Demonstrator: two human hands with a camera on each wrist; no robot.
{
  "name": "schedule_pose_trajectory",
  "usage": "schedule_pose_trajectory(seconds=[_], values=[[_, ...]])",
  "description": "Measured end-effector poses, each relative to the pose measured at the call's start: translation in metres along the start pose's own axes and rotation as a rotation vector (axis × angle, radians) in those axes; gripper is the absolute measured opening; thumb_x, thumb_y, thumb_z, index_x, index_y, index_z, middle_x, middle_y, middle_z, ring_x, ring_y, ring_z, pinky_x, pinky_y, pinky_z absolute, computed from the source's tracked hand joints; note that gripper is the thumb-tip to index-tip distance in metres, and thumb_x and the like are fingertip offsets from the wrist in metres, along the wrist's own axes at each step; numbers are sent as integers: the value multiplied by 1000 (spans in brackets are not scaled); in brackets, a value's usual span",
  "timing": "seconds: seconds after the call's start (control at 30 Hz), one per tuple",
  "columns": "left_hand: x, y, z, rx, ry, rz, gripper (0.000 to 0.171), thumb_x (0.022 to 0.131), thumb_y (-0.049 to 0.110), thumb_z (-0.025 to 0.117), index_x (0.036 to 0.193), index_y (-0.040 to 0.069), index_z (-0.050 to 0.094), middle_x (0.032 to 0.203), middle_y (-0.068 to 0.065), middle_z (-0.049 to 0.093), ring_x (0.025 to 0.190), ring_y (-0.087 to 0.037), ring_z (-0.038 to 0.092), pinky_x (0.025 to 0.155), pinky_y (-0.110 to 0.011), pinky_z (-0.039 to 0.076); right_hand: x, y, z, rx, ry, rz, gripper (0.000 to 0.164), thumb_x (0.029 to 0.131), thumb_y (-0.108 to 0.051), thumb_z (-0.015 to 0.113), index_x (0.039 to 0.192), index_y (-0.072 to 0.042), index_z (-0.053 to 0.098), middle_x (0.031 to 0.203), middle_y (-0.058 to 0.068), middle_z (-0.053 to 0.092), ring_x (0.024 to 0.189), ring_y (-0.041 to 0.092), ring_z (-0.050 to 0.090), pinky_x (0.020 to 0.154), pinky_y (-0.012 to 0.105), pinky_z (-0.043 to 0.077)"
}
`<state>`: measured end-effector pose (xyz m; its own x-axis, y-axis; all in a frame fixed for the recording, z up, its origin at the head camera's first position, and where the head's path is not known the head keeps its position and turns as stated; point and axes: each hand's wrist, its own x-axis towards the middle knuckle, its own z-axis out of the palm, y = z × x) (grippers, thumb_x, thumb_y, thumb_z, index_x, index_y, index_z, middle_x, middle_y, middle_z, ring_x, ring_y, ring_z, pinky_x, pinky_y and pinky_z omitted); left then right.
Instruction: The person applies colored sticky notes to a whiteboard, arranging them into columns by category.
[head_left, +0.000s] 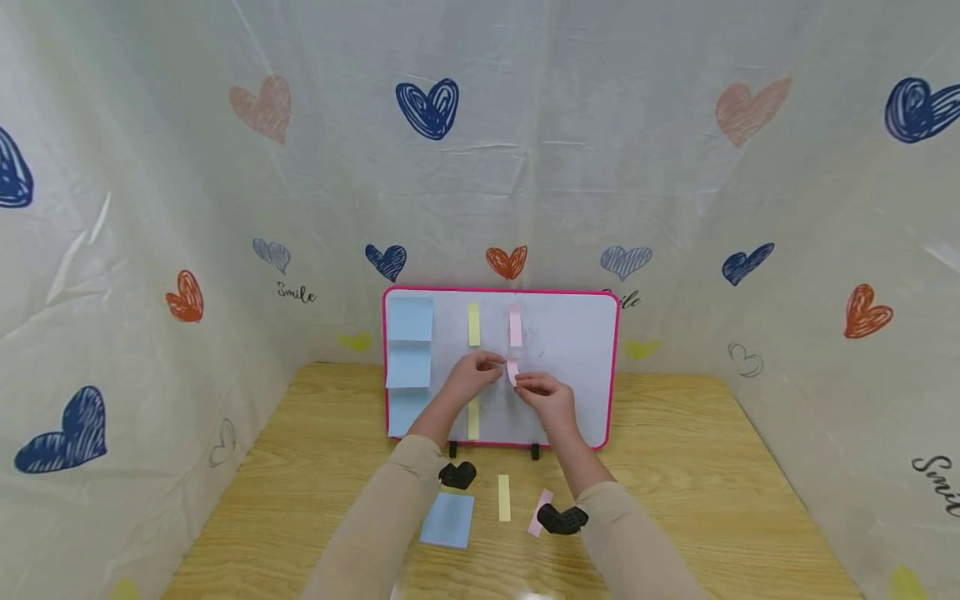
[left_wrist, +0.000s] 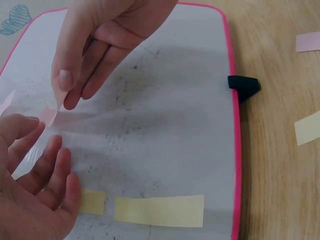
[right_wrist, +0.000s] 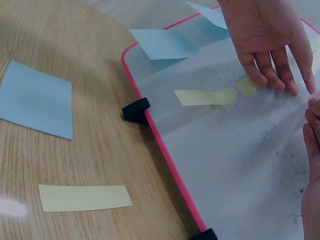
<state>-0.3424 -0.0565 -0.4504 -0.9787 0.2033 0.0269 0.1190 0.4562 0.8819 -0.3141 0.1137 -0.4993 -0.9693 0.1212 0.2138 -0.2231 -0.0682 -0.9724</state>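
Observation:
A pink-framed whiteboard [head_left: 573, 367] stands propped on the table. My right hand [head_left: 547, 396] pinches the lower end of a small pink paper strip [head_left: 512, 372], which curls out from the board. Left of that strip is my left hand [head_left: 472, 377], its fingers loosely extended and the fingertips near the strip's upper end. Directly above, another pink strip [head_left: 515, 325] is stuck on the board. A column of yellow strips [head_left: 474, 325] runs farther left, partly hidden by my left hand. Blue sticky notes [head_left: 409, 365] line the board's left side, their lower edges lifting in the right wrist view.
On the wooden table [head_left: 675, 467] in front lie a blue sticky note [head_left: 447, 520], a yellow strip [head_left: 504, 498] and a pink strip [head_left: 545, 498], partly covered by a black wrist device [head_left: 562, 520]. Black feet [head_left: 453, 450] support the board. A heart-patterned curtain [head_left: 570, 200] hangs behind.

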Motion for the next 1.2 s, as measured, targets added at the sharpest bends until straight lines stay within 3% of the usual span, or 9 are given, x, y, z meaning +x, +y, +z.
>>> schedule_pose_trajectory(seconds=[0.33,0.73,1.2], values=[[1,1,2,34,-17,6,29,95,17,63,124,14,67,121,-8,62,104,-24,58,84,-38,51,1,0,0,29,-30,46,16,80,2,77,94,10,73,106,13,70,96,13,65,79,25,54],[2,3,0,17,-38,-20,36,94,17,63,130,15,63,93,-6,62,80,-19,57,69,-31,48,1,1,0,27,-48,31,14,79,7,76,93,9,73,103,12,69,94,17,67,79,29,55],[3,5,-2,-38,-51,-76,39,92,18,64,131,17,62,94,-5,65,74,-20,57,67,-31,48,-4,2,-8,-88,-108,80,18,79,3,77,97,2,74,102,8,70,92,19,66,79,27,54]])
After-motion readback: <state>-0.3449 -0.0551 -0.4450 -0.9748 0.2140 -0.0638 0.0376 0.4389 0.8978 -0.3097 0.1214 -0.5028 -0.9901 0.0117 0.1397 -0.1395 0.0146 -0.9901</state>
